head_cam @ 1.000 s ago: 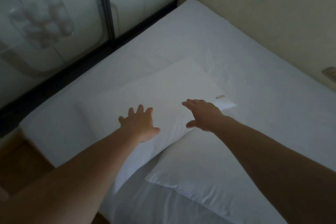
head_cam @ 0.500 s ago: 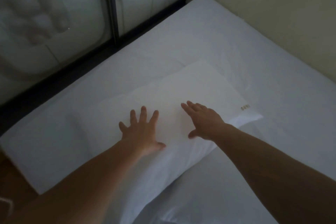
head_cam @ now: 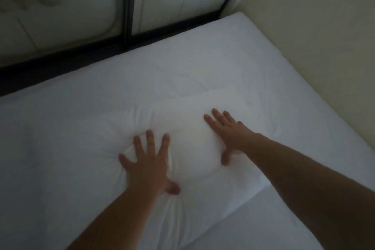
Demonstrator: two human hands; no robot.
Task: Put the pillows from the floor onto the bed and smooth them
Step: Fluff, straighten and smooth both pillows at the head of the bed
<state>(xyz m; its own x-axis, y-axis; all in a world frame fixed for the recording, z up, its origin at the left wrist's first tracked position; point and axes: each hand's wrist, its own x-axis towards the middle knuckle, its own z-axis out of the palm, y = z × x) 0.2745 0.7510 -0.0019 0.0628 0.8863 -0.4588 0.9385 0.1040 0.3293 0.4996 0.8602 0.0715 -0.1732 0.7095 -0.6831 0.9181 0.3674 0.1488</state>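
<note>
I see a white pillow (head_cam: 190,148) lying on the bed (head_cam: 203,57), under both hands, left hand (head_cam: 149,163) spread flat and pressing its near-left part, right hand (head_cam: 227,133) open, palm down on its right, neither gripping

Left hand (head_cam: 149,165) and right hand (head_cam: 228,134) flat, fingers (head_cam: 150,138) spread.

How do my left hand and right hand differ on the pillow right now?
The left hand sits nearer you, sunk deep so the pillow puckers into creases around it; the right hand lies farther up with little creasing. The left hand's fingers are splayed wide; the right hand's stay closer together, angled up-left. Both are open, palm down, holding nothing.
</note>
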